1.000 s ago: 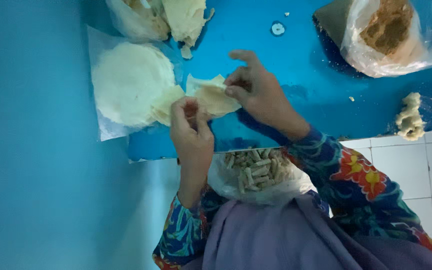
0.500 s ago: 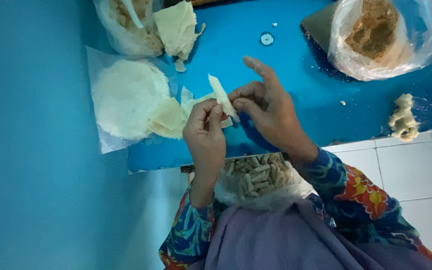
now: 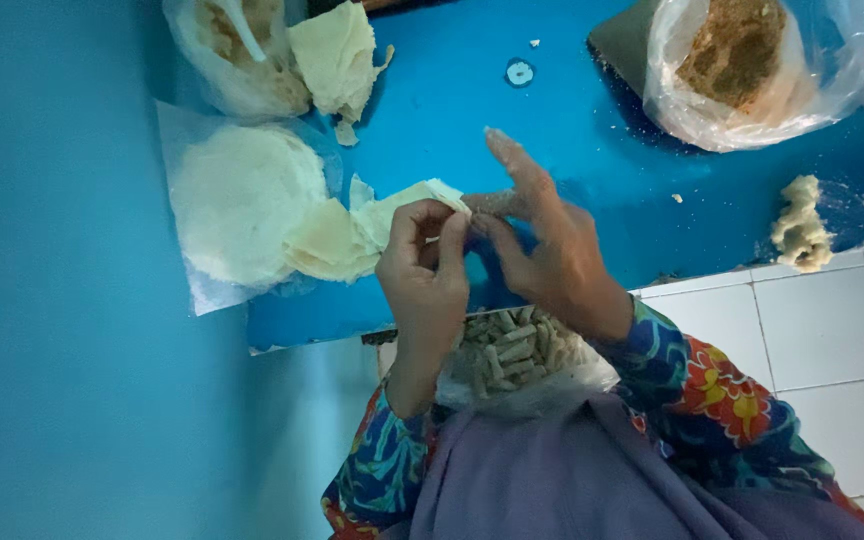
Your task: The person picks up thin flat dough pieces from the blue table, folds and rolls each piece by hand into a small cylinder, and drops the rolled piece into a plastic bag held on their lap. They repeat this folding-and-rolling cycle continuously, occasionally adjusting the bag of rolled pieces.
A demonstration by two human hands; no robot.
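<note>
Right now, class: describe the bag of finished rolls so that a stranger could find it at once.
Start at the blue table and come to its near edge, by the person's lap. The clear bag of finished rolls sits there, just below both hands. Unlike the other bags, it holds many short, pale sticks.

Both hands (image 3: 482, 250) pinch a pale wrapper (image 3: 402, 212)

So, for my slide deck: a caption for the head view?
Both hands, left hand and right hand, roll a thin wrapper above a blue table.
</note>
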